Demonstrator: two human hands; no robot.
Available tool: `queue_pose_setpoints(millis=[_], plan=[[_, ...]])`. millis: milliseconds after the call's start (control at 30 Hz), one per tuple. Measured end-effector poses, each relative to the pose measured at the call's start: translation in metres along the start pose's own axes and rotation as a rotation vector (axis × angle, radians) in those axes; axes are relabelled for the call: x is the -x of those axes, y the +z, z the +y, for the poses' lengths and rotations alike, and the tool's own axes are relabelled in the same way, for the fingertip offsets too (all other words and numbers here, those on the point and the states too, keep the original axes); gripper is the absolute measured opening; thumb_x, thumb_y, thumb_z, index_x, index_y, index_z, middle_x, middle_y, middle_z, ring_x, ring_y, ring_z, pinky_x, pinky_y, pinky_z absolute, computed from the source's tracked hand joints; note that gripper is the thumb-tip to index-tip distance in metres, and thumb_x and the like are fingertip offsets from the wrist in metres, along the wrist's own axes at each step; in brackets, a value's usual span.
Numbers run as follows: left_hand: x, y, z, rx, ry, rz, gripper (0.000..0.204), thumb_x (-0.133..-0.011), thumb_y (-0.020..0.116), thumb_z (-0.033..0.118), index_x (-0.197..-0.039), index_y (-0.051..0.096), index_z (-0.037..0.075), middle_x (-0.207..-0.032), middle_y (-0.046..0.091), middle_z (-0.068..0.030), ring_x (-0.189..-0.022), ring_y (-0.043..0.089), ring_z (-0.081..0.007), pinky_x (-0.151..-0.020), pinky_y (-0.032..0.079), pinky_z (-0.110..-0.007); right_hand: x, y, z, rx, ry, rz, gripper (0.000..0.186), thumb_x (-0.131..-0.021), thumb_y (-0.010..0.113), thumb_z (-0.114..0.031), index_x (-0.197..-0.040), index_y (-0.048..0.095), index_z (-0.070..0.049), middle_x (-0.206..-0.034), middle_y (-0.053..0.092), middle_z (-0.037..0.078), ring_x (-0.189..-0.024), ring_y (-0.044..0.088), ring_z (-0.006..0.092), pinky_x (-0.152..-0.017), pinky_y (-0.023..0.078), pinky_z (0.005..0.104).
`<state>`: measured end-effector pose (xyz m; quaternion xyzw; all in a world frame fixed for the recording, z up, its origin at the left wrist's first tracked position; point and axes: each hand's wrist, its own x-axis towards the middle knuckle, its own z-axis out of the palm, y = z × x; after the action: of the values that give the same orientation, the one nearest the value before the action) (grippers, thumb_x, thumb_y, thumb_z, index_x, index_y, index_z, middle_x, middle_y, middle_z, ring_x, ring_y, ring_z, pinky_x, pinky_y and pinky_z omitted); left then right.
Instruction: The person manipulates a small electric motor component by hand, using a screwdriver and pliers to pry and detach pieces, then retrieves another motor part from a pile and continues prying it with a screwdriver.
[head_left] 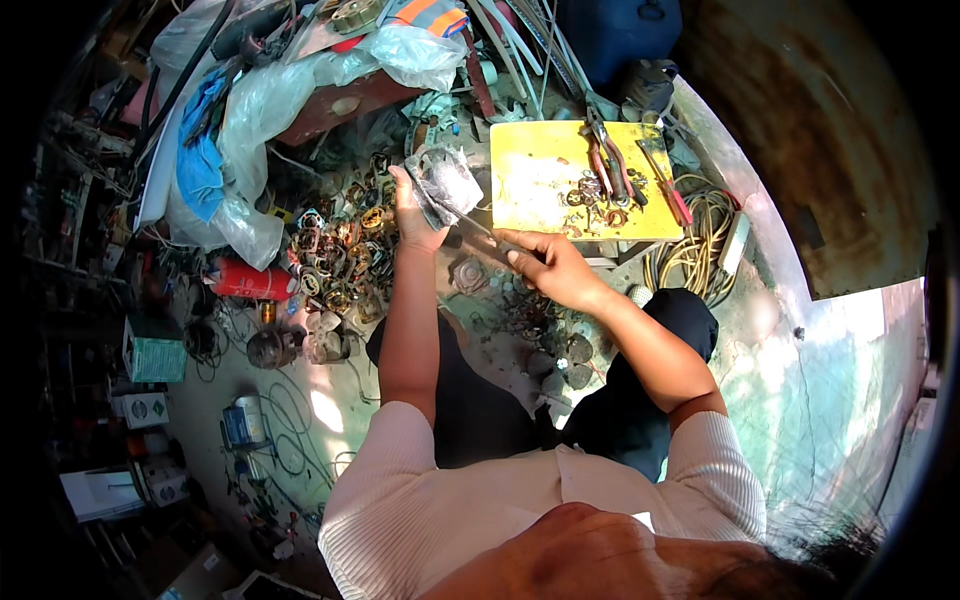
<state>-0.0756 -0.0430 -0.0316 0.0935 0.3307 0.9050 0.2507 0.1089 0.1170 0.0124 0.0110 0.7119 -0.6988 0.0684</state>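
My left hand (418, 222) is closed round the side of a rough grey, box-like part (447, 182), held up in front of me. Its exact kind does not show clearly. In my right hand (552, 268) is a slim, dark, rod-like tool (472, 226), pinched between thumb and fingers. The tool slants up to the left, and its far end meets the lower edge of the grey part. Just beyond my right hand lies a yellow board (530, 170). On it rest pliers (612, 165) with dark red handles, a red-handled tool (676, 203) and several small rings and scraps.
A heap of copper-wound motor parts (345, 240) spreads left of my left forearm, beside a red cylinder (248, 280). Coiled cables (700, 245) lie right of the board. Plastic bags (255, 130) and a blue container (620, 40) stand at the back.
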Motion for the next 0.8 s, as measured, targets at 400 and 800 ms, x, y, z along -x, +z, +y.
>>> queue_pose_setpoints(millis=[400,800], plan=[[0.001,-0.019,0.011,0.260,-0.097,0.040,0.084,-0.083,0.046,0.075,-0.133,0.049,0.008,-0.134,0.054,-0.0132,-0.123,0.048,-0.0352,-0.106,0.032,-0.060,0.002,-0.020,-0.011,-0.066,-0.024,0.067,0.040,-0.096,0.055,-0.011,-0.136,0.055,-0.009,-0.083,0.061,-0.003,-0.067,0.047,0.0023,-0.062,0.044,0.0212],[0.011,-0.004,0.023,0.321,-0.135,-0.006,0.076,-0.089,0.045,0.069,-0.131,0.054,0.006,-0.133,0.056,-0.0152,-0.122,0.051,-0.0365,-0.103,0.037,-0.058,0.011,-0.028,-0.014,0.270,-0.044,-0.011,0.036,-0.094,0.057,-0.006,-0.130,0.059,-0.005,-0.110,0.068,0.009,-0.094,0.057,0.0127,-0.089,0.045,0.0279]])
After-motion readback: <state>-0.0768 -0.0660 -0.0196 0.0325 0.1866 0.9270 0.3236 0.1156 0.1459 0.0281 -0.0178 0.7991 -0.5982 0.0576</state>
